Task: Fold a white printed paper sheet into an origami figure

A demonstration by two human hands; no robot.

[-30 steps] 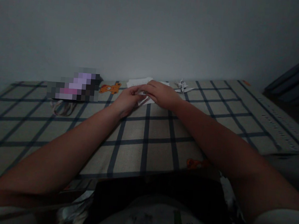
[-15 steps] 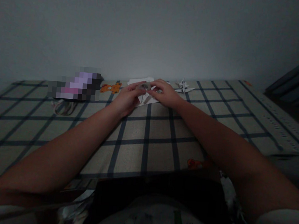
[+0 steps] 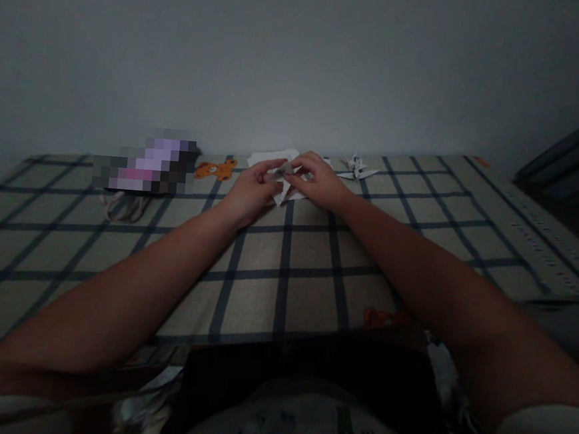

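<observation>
A small piece of folded white paper (image 3: 283, 191) is between my two hands near the far side of the table, one pointed flap aimed toward me. My left hand (image 3: 253, 186) pinches its left side with thumb and fingers. On the other side, my right hand (image 3: 320, 179) grips the paper with thumb and forefinger. White paper sheets (image 3: 269, 155) lie just behind and beneath the hands. To the right of my right hand rests a folded paper figure (image 3: 357, 169) with several pointed tips. Finer creases are too dim to make out.
A checked tablecloth (image 3: 257, 301) with printed orange bears covers the table. At the left lies a pixelated purple and dark object (image 3: 156, 163), with a pale looped strap (image 3: 122, 209) before it. A grey wall (image 3: 301, 64) rises behind the table.
The folded paper has shifted in my fingers; its upper part now looks narrower and more pointed, and its lower flap shows more clearly. Both hands stay in nearly the same place.
</observation>
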